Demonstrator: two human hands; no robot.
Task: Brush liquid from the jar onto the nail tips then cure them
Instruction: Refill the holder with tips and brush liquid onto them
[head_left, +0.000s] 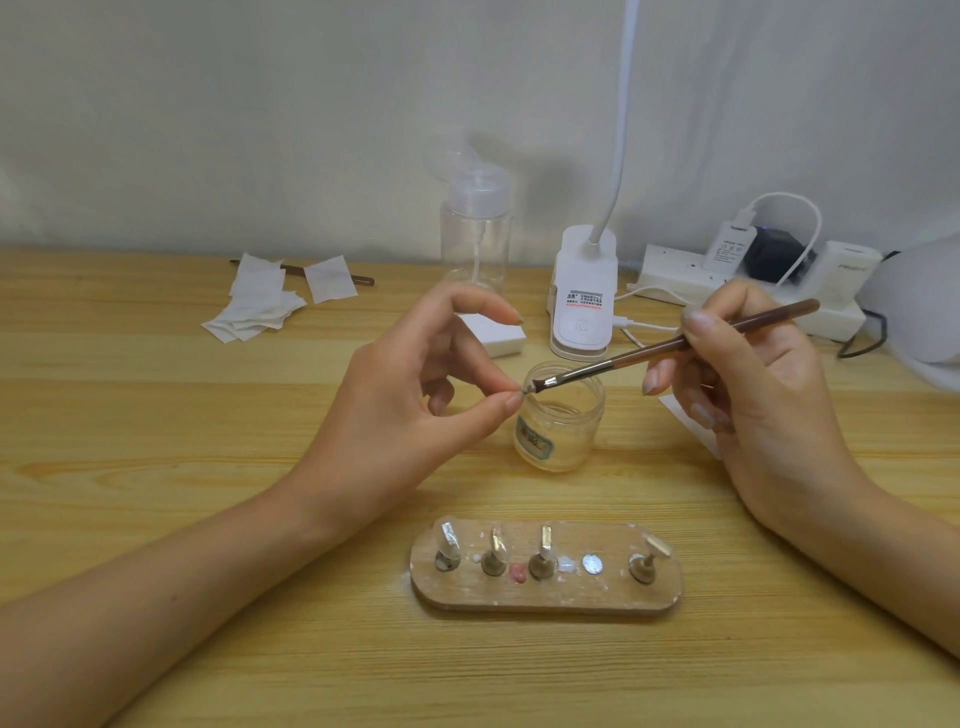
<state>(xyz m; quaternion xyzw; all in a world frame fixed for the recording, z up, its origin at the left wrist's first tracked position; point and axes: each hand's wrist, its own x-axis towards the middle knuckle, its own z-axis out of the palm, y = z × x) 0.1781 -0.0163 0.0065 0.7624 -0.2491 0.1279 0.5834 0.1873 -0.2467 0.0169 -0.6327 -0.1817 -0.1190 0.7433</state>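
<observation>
While the right hand (769, 405) holds the brush (675, 343) above the jar (561, 436), the left hand (405, 395) pinches a tiny piece (523, 391) at its bristles; four nail tips (447, 538) on the stand (545, 597) likely await coating and curing.

Your left hand (405, 400) mostly hides the tiny pale piece (525, 388) it pinches. The clear round jar (576, 441) has a blurred label; the white gooseneck lamp (584, 291) runs off the top edge.
</observation>
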